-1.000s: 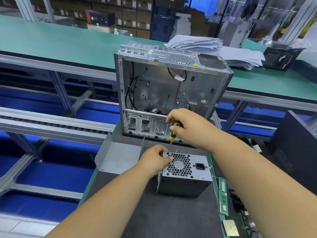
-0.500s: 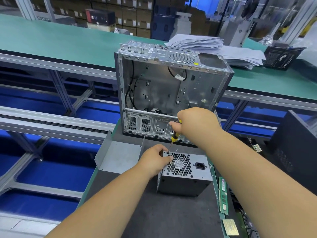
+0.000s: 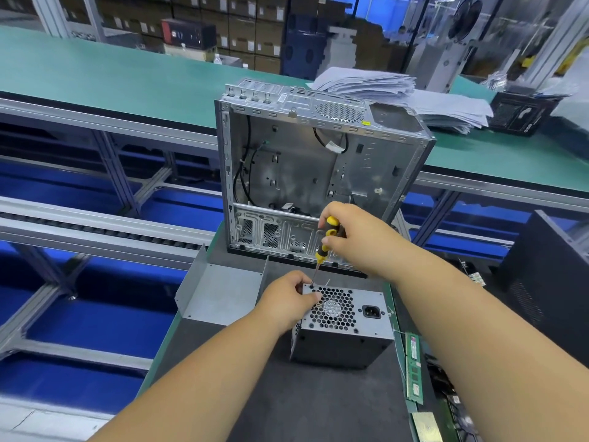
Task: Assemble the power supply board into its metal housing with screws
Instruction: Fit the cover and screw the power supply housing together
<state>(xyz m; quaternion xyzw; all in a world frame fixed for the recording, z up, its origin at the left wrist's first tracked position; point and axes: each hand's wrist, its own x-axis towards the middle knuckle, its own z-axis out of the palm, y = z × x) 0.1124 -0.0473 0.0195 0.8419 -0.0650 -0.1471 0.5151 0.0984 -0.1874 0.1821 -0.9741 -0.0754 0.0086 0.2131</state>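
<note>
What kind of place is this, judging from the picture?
Most likely an electronics assembly line in a factory. Long green-topped workbenches run beside a roller conveyor, an open computer case stands on the work mat, and stacked cardboard boxes fill the background.

The left hand (image 3: pixel 288 299) hides the power supply's (image 3: pixel 345 330) ten o'clock corner; the screwdriver (image 3: pixel 325 242) tip's screw is too small to tell.

The right hand (image 3: pixel 357 237) has rolled on the screwdriver (image 3: pixel 326 239), baring more handle.
</note>
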